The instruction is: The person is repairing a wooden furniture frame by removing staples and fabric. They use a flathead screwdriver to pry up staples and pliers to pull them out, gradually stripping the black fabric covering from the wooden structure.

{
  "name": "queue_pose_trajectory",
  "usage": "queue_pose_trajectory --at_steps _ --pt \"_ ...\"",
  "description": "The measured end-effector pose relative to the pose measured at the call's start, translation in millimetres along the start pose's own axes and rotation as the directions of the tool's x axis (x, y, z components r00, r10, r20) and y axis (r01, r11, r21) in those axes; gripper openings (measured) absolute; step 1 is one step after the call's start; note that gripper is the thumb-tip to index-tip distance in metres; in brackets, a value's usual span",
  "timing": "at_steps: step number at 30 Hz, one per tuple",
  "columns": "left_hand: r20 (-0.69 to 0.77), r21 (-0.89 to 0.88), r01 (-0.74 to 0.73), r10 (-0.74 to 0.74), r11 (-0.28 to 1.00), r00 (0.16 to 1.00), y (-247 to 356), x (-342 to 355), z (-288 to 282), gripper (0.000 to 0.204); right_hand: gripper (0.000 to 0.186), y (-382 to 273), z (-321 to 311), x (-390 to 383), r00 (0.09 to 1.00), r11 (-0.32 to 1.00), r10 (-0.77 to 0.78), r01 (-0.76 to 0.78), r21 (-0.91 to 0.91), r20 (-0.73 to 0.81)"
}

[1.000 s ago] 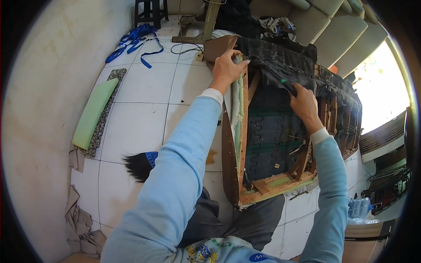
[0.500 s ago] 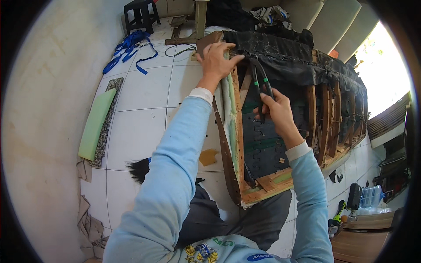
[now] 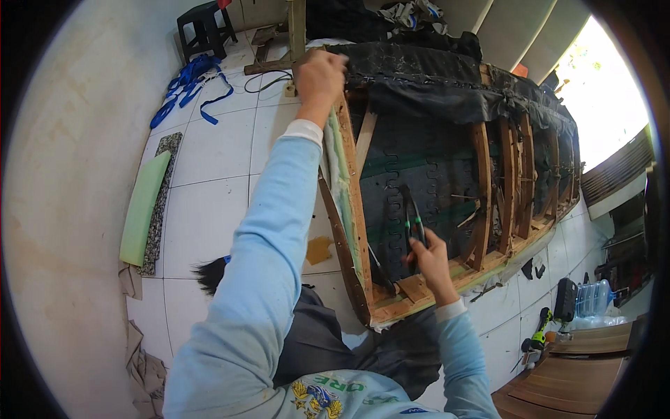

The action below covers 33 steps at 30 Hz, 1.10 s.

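An overturned seat frame (image 3: 482,167) of bare wood lies before me, with zigzag springs and dark lining inside. My left hand (image 3: 319,78) is at its far left corner, fingers curled in and slightly blurred; what they pinch is hidden. My right hand (image 3: 434,265) grips long-handled pliers (image 3: 419,225) with green bands, jaws pointing away from me over the dark lining. The jaws touch nothing I can make out. Torn black fabric (image 3: 427,102) hangs along the frame's far side. A brown cover strip (image 3: 347,262) and pale padding run down the left rail.
Left on the tiles lie a green foam slab (image 3: 145,208), blue straps (image 3: 188,84) and crumpled beige cloth (image 3: 144,359). A black stool (image 3: 206,31) stands at the back left. A green power tool (image 3: 541,328) and plastic bottles (image 3: 593,299) are at the right.
The pliers have come away from the black fabric at the far corner and moved back toward me. My left hand's fingers have gone from spread to curled. The view has shifted slightly.
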<state>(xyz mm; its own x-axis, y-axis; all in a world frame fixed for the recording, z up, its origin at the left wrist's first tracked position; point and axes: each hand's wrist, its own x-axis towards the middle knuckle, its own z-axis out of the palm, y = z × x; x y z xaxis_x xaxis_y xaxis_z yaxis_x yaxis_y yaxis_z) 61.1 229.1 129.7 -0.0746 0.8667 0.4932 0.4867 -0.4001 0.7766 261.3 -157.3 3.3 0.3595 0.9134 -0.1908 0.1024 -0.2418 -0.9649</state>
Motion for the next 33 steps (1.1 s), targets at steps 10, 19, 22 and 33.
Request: queue_pose_trajectory --at_steps 10,19,22,33 --pt "0.303 -0.14 -0.15 0.187 0.979 0.934 -17.2 -2.1 -20.2 0.057 0.037 133.9 -18.1 -65.6 0.963 0.965 -0.111 0.044 -0.26 -0.246" --pt "0.42 0.087 -0.212 0.157 0.973 0.894 -26.5 1.1 -28.9 0.064 0.034 114.4 7.2 -69.6 0.912 0.885 -0.303 0.161 -0.437 -0.278" --pt "0.427 0.081 -0.275 0.216 0.958 0.878 -21.4 0.1 -22.1 0.065 0.029 129.0 -3.5 -64.2 0.921 0.885 -0.283 0.144 -0.442 -0.267" --pt "0.095 0.032 -0.368 0.364 0.929 0.927 -114.7 -23.3 -47.4 0.054 0.035 124.3 15.5 -63.8 0.862 0.813 -0.399 0.174 -0.556 -0.313"
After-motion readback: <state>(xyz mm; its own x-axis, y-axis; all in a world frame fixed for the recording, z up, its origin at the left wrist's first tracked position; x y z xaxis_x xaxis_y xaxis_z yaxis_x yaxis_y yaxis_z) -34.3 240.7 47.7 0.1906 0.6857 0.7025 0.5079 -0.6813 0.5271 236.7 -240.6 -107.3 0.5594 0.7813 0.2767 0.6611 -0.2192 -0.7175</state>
